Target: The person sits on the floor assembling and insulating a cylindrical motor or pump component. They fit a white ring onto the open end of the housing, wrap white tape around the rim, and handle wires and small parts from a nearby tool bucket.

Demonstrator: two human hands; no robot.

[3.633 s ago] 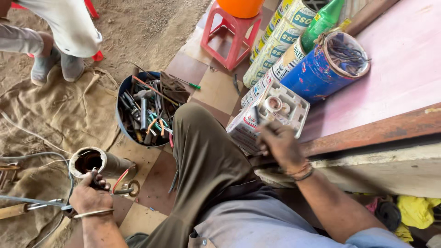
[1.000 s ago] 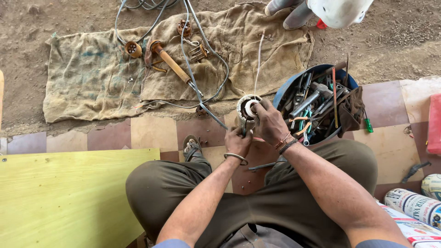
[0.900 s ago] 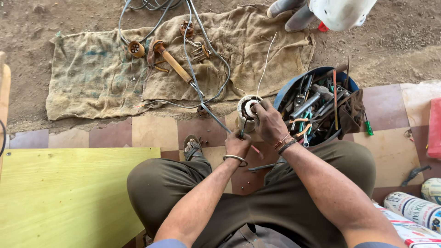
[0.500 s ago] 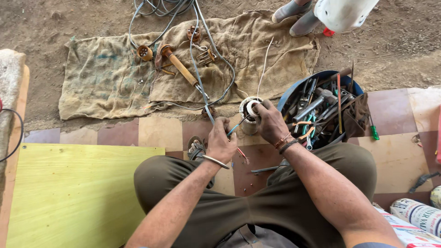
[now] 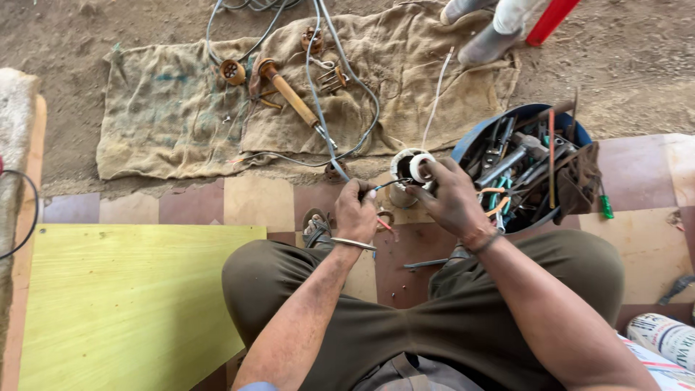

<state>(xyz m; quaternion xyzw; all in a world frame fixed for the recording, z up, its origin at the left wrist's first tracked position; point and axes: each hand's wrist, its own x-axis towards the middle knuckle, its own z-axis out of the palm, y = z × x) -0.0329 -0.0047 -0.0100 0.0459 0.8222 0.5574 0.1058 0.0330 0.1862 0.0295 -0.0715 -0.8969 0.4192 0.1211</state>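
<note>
Hands meet above tiled floor: left hand (image 5: 356,210) pinches a thin dark wire (image 5: 391,183), right hand (image 5: 450,197) grips a white tape roll (image 5: 420,167) beside a blue tool bucket (image 5: 527,116); taut tape would likely wrap neatly.

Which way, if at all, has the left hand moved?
Yes. The left hand has drawn slightly left, farther from the blue tool bucket.

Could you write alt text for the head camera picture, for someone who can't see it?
Seen from above, a seated person's right hand holds a roll of white tape while the left hand pinches a thin dark wire. A blue tub of tools stands at the right, and a burlap sack with cables lies ahead.
</note>
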